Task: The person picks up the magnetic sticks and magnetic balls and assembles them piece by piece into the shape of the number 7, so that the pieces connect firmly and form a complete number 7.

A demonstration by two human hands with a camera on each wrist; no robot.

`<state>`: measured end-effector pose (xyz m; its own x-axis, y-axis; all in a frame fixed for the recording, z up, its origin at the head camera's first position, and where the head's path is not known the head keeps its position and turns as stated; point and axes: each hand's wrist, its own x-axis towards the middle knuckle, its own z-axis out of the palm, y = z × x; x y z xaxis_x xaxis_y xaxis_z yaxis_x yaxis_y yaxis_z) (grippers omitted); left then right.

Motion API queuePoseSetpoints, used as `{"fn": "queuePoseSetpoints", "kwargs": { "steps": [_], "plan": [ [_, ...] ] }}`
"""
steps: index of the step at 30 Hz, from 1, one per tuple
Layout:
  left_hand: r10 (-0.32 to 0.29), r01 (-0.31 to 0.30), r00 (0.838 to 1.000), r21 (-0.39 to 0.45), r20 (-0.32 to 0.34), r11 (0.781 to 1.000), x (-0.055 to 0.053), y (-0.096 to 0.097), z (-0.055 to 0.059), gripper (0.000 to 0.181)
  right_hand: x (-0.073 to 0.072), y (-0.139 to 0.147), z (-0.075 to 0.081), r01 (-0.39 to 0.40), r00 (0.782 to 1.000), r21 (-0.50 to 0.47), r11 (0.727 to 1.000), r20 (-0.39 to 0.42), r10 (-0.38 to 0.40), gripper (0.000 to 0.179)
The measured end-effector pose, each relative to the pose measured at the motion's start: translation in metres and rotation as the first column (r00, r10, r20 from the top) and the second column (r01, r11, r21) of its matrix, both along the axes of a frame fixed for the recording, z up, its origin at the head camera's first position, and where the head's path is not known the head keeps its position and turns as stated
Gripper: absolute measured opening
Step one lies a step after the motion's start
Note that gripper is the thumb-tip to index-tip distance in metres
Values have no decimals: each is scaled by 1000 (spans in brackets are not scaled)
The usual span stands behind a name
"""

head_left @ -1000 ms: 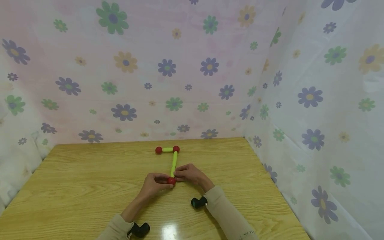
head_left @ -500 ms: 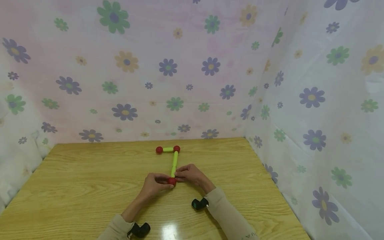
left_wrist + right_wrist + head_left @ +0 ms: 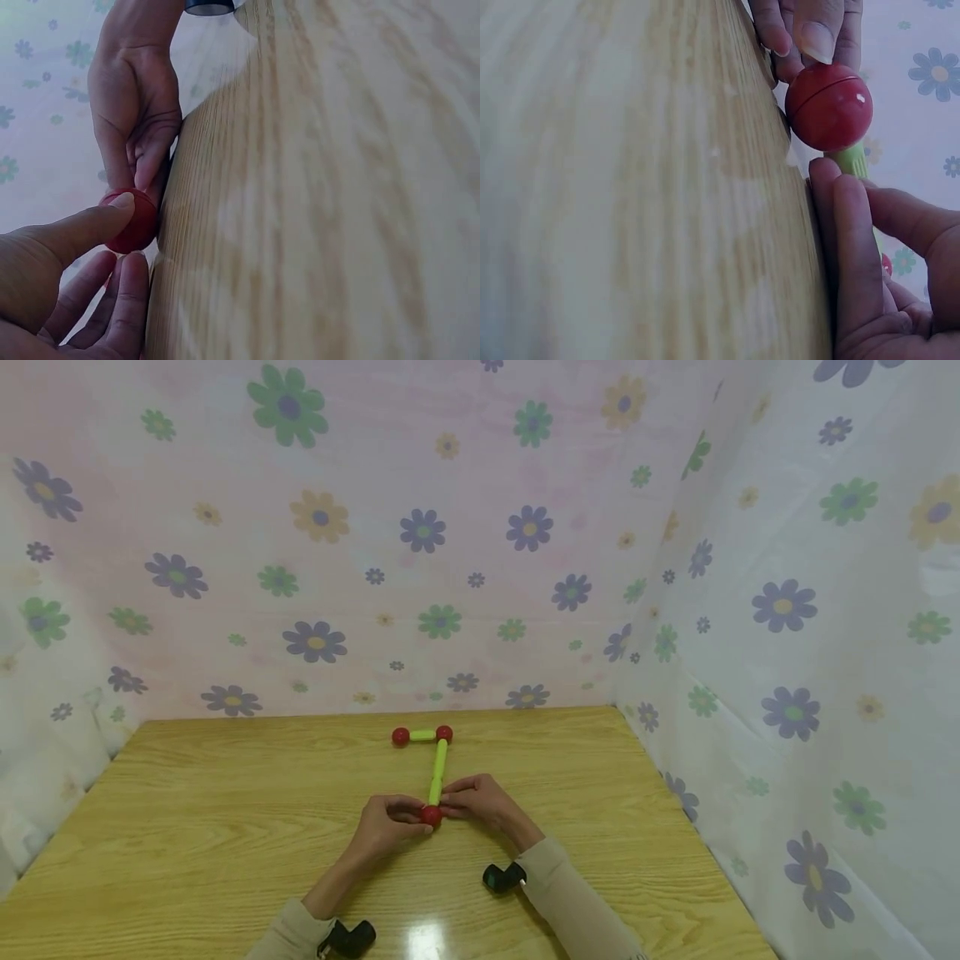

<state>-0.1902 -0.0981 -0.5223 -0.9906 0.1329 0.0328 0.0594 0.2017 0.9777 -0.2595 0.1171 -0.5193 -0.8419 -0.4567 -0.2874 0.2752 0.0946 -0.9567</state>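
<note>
In the head view, a red ball [image 3: 431, 816] sits at the near end of a long yellow-green stick [image 3: 438, 768] on the table. My left hand [image 3: 382, 827] pinches this ball between thumb and fingers, as the left wrist view also shows. Beside it, my right hand [image 3: 487, 802] holds the stick's near end, its thumb and fingers on either side in the right wrist view. At the stick's far end is a second red ball [image 3: 444, 733]. From there a short yellow-green stick [image 3: 423, 736] runs left to a third red ball [image 3: 401, 737].
The wood-grain table [image 3: 247, 793] extends around the piece on all sides. Behind it hangs a flowered curtain [image 3: 480, 527], with more flowered cloth at left and right. Black wrist devices [image 3: 504, 877] are worn below both hands.
The head view has shifted very slightly. My right hand has moved a touch to the right; both hands otherwise stay at the near ball and stick.
</note>
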Motion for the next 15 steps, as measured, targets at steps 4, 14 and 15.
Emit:
{"fn": "queuePoseSetpoints", "kwargs": {
  "steps": [4,14,15],
  "plan": [
    [-31,32,999,26,-16,999,1,-3,0,36,2,3,1,-5,1000,24,1000,-14,5,30],
    [-92,66,981,153,170,986,-2,-26,-1,50,11,18,3,-33,999,52,998,-23,35,36],
    [-108,74,976,176,190,982,-3,-30,-1,53,12,21,4,-42,999,57,997,-21,44,36]
  ]
}}
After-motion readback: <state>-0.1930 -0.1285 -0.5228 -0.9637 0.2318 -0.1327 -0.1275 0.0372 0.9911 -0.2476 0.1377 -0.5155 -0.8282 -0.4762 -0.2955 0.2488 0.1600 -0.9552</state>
